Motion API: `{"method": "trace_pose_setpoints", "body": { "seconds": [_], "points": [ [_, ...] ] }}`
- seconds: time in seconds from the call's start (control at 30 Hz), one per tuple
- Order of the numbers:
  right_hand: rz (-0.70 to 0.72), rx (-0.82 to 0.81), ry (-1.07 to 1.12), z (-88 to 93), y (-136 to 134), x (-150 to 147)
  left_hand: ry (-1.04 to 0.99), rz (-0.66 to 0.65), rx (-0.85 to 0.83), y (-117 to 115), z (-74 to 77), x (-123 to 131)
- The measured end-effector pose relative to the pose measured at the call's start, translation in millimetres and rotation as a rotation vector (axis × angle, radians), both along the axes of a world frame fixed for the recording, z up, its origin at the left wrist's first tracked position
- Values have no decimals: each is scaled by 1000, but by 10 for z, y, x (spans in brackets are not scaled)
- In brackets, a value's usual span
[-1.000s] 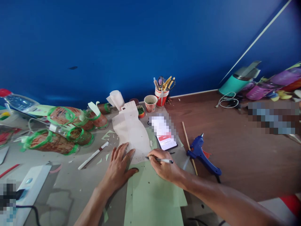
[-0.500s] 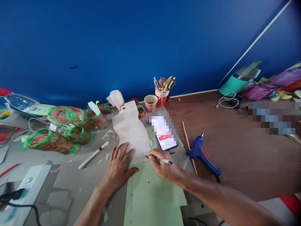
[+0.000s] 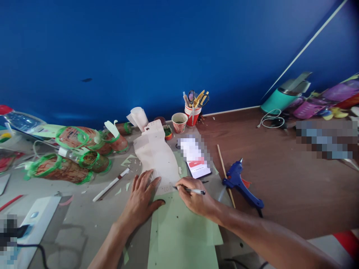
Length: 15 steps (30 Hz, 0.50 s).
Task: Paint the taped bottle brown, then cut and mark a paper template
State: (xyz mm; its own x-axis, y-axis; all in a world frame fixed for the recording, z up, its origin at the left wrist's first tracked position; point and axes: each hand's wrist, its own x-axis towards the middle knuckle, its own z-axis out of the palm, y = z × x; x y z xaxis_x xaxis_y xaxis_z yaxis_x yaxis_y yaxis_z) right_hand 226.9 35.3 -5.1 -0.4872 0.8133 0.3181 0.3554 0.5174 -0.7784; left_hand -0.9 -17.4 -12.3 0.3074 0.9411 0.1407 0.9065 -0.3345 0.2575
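My right hand [image 3: 193, 194] grips a pen [image 3: 196, 191], its tip on the lower edge of a white translucent paper [image 3: 159, 160]. Small faint marks stand in a row just left of the tip. My left hand [image 3: 144, 192] lies flat with fingers apart, pressing the paper's lower left side. Under the paper is a light green sheet [image 3: 182, 235]. A lit smartphone [image 3: 199, 172] lies just beyond my right hand, part of its screen blurred out. Left of my left hand rests a white marker [image 3: 110, 185].
A blue glue gun [image 3: 242, 183] and a wooden stick [image 3: 221, 160] lie to the right. Behind stand a paper cup [image 3: 179, 125] and a red cup [image 3: 193, 116] with scissors. Painted bottle pieces [image 3: 63, 168] and a power strip [image 3: 39, 216] are at left.
The row of marks looks slightly longer, and the pen tip remains at its right end. Both hands have kept almost the same place.
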Motion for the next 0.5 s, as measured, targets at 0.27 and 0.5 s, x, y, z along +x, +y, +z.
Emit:
{"method": "trace_pose_setpoints", "body": {
  "seconds": [0.27, 0.5],
  "points": [
    [-2, -12, -21, 1, 1, 3, 23, 0, -25, 2, 1, -7],
    [-7, -6, -11, 26, 11, 11, 5, -1, -19, 7, 8, -3]
  ]
}}
